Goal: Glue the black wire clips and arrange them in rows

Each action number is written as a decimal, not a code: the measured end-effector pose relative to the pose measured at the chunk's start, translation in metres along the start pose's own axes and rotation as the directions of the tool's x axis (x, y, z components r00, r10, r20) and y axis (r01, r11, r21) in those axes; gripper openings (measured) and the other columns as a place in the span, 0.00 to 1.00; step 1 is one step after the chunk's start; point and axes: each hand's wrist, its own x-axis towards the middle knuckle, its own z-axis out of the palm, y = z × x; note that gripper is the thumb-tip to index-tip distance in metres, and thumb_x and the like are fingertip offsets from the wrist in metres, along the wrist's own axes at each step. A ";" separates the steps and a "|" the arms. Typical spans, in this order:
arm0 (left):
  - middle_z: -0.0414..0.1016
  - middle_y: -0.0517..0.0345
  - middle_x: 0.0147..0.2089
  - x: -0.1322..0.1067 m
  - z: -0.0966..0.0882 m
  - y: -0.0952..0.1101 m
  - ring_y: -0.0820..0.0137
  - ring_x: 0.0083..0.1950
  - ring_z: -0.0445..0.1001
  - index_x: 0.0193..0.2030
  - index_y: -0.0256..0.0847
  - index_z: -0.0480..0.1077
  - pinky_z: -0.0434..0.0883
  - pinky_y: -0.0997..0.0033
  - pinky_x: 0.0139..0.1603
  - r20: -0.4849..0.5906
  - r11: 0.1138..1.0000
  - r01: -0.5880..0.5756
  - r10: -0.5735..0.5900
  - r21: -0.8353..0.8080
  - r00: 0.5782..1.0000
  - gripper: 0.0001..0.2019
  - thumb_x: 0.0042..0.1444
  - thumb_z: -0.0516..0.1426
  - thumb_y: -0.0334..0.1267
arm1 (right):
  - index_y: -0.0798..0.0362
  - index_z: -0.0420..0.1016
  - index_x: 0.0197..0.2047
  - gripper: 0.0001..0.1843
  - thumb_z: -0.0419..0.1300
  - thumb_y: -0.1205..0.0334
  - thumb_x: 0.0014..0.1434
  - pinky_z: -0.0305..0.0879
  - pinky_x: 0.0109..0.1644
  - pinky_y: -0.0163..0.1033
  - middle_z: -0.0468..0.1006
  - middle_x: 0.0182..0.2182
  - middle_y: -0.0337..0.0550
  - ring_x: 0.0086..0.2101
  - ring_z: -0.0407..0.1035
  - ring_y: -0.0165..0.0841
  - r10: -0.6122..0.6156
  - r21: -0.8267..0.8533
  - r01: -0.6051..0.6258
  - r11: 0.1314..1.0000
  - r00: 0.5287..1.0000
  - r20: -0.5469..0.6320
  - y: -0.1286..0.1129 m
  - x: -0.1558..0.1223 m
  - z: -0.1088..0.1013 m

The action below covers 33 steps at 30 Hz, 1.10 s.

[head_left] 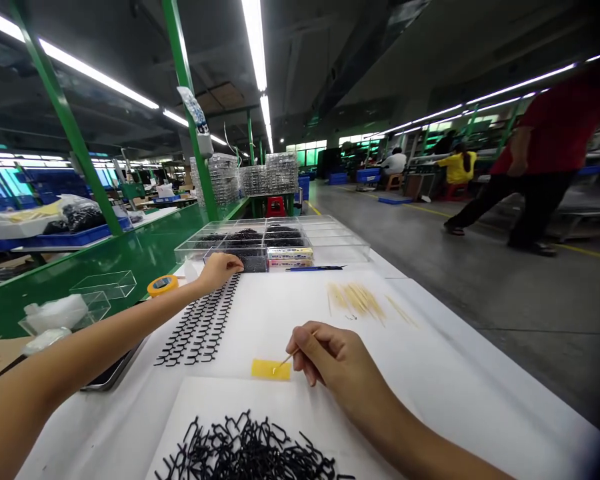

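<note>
My right hand (330,353) pinches a wooden toothpick (295,352). The pick's tip meets a yellow piece of tape (265,369) that carries a small whitish dab. My left hand (222,270) is farther off, thumb and fingertips pressed together at the front of a small clear box of black bits (253,261); whatever is between them is too small to make out. Below that hand, black Y-shaped pieces (200,323) lie in neat columns on the white surface. A loose heap of similar black forked pieces (250,450) sits on a white sheet (180,413) closest to me.
Behind is a clear compartment tray (337,250), partly filled with black parts. Small cartons (290,257) and blue tweezers (315,268) lie before it. Toothpicks (357,300) are scattered right; a yellow tape roll (163,285) stands left. A person in red (555,133) is in the aisle.
</note>
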 end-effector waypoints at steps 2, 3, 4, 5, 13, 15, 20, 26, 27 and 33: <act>0.70 0.53 0.45 0.001 0.002 0.000 0.67 0.42 0.71 0.43 0.36 0.67 0.70 0.61 0.43 0.012 0.999 -0.019 0.018 0.030 1.000 0.10 0.59 0.52 0.39 | 0.58 0.70 0.25 0.17 0.55 0.56 0.60 0.55 0.23 0.32 0.67 0.19 0.38 0.18 0.58 0.26 0.002 0.005 -0.002 1.000 1.000 0.008 -0.001 0.000 0.001; 0.70 0.53 0.45 0.001 0.004 0.000 0.66 0.42 0.71 0.43 0.36 0.67 0.70 0.61 0.43 0.017 0.999 -0.027 0.026 0.044 1.000 0.10 0.59 0.52 0.39 | 0.59 0.70 0.25 0.17 0.54 0.56 0.60 0.55 0.23 0.32 0.67 0.19 0.38 0.18 0.58 0.26 0.001 0.007 -0.001 1.000 1.000 0.011 -0.001 0.000 0.001; 0.70 0.53 0.45 0.001 0.005 0.000 0.66 0.43 0.70 0.43 0.36 0.67 0.70 0.61 0.43 0.020 0.998 -0.034 0.033 0.058 0.999 0.10 0.59 0.52 0.39 | 0.59 0.70 0.25 0.17 0.54 0.56 0.60 0.55 0.23 0.32 0.67 0.19 0.38 0.18 0.57 0.26 0.000 0.009 0.000 1.000 1.000 0.012 0.000 0.000 0.002; 0.69 0.53 0.45 0.001 0.006 0.000 0.66 0.43 0.70 0.44 0.36 0.67 0.70 0.61 0.43 0.023 0.997 -0.041 0.040 0.071 0.999 0.10 0.59 0.52 0.39 | 0.59 0.70 0.25 0.17 0.54 0.57 0.60 0.55 0.23 0.32 0.67 0.19 0.38 0.18 0.57 0.25 -0.003 0.010 0.003 1.000 1.000 0.012 0.000 0.000 0.002; 0.70 0.53 0.44 0.003 0.013 -0.003 0.67 0.41 0.71 0.44 0.35 0.66 0.71 0.61 0.42 0.038 0.987 -0.074 0.069 0.143 0.997 0.11 0.59 0.52 0.39 | 0.59 0.70 0.26 0.19 0.53 0.53 0.61 0.54 0.23 0.31 0.67 0.19 0.38 0.18 0.58 0.25 -0.012 0.000 0.012 1.000 1.000 0.015 0.008 0.002 0.001; 0.70 0.53 0.44 0.003 0.013 -0.003 0.67 0.41 0.71 0.44 0.36 0.66 0.71 0.61 0.42 0.050 0.983 -0.082 0.075 0.162 0.996 0.11 0.59 0.52 0.39 | 0.60 0.70 0.26 0.19 0.54 0.53 0.61 0.54 0.24 0.31 0.67 0.19 0.37 0.18 0.58 0.25 -0.012 -0.002 0.012 1.000 1.000 0.020 0.008 0.002 0.000; 0.69 0.53 0.45 0.003 0.010 -0.002 0.67 0.42 0.71 0.45 0.36 0.66 0.70 0.61 0.42 0.092 0.971 -0.097 0.079 0.219 0.993 0.11 0.59 0.52 0.39 | 0.59 0.70 0.26 0.19 0.54 0.55 0.62 0.55 0.24 0.31 0.67 0.19 0.35 0.18 0.59 0.24 -0.013 0.006 0.013 1.000 0.999 0.036 0.009 0.003 0.000; 0.70 0.53 0.44 0.003 0.010 -0.001 0.68 0.41 0.71 0.45 0.36 0.66 0.71 0.61 0.42 0.118 0.960 -0.123 0.096 0.252 0.988 0.11 0.59 0.52 0.39 | 0.59 0.69 0.27 0.18 0.53 0.57 0.64 0.56 0.23 0.30 0.67 0.19 0.34 0.17 0.59 0.24 0.001 0.000 -0.001 1.000 1.000 0.029 0.012 0.002 0.001; 0.70 0.53 0.44 0.004 0.010 -0.001 0.68 0.41 0.71 0.44 0.36 0.66 0.71 0.62 0.41 0.120 0.959 -0.129 0.101 0.253 0.988 0.10 0.59 0.52 0.39 | 0.59 0.69 0.27 0.18 0.52 0.57 0.65 0.56 0.23 0.30 0.67 0.19 0.34 0.17 0.59 0.24 0.006 -0.004 -0.006 1.000 1.000 0.029 0.012 0.002 0.001; 0.70 0.53 0.42 0.007 0.010 -0.002 0.69 0.39 0.71 0.44 0.36 0.66 0.71 0.63 0.40 0.145 0.952 -0.158 0.124 0.263 0.982 0.10 0.59 0.52 0.39 | 0.60 0.69 0.26 0.19 0.52 0.58 0.65 0.57 0.23 0.30 0.67 0.18 0.33 0.17 0.60 0.24 0.034 -0.024 -0.033 0.999 0.999 0.022 0.008 0.003 0.001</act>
